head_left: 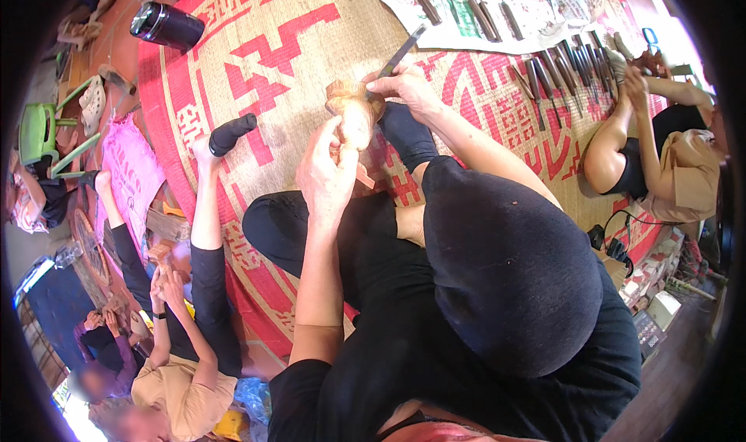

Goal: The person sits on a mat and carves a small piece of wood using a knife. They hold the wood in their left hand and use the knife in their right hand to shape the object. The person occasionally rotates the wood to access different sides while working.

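A pale, rounded wood carving (357,123) with a browner top is held up over the patterned mat, between my knees. My left hand (326,170) is closed around its lower part, the fingers hiding some of it. In my right hand (410,88) is a narrow, flat, dark metal tool (402,51), perhaps a file. One end of it sticks out up and to the right past my fingers; the other meets the top of the carving. A thin reddish-brown piece (364,176) shows just below my left fingers; whether it belongs to the carving I cannot tell.
Wooden-handled carving tools lie on a white sheet (451,38) at the far right, with a row of chisels (559,73) beside it. A black cylindrical container (167,26) lies at the far left of the red-and-tan mat (287,61). Other people sit at left and right.
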### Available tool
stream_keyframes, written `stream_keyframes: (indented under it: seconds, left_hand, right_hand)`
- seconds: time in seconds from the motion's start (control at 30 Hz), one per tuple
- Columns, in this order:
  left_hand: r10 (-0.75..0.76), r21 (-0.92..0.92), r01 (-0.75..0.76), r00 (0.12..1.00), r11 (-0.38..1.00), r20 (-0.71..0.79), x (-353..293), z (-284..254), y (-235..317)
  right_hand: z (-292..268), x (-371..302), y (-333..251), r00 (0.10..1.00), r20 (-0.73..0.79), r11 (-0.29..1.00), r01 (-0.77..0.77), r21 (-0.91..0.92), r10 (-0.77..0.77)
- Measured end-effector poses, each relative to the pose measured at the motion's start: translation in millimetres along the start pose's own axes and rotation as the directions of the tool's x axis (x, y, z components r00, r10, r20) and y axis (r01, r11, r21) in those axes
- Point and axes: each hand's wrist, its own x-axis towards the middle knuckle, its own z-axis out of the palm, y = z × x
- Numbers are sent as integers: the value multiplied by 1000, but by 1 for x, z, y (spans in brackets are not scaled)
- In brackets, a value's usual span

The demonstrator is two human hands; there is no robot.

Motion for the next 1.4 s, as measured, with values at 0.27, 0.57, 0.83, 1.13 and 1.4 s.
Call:
stream_keyframes:
  seconds: [0.27,0.57,0.83,1.13,1.4]
  left_hand:
    - [52,42,-51,999,998,-9,-2,-2,7]
    - [50,15,-50,999,999,-3,-4,0,8]
    - [78,53,-78,997,996,7,-9,0,11]
    - [91,124,-91,996,988,4,-10,6,12]
    - [127,171,-128,992,977,12,-12,7,11]
  right_hand:
    - [1,3,-6,1000,-13,999,23,-48,-24]
    - [-6,9,-3,1000,5,992,1,-126,0]
    - [0,6,2,999,15,985,44,-164,-42]
    - [3,6,-5,999,4,987,37,-156,-37]
    - [-7,15,-4,1000,7,983,24,-183,-23]
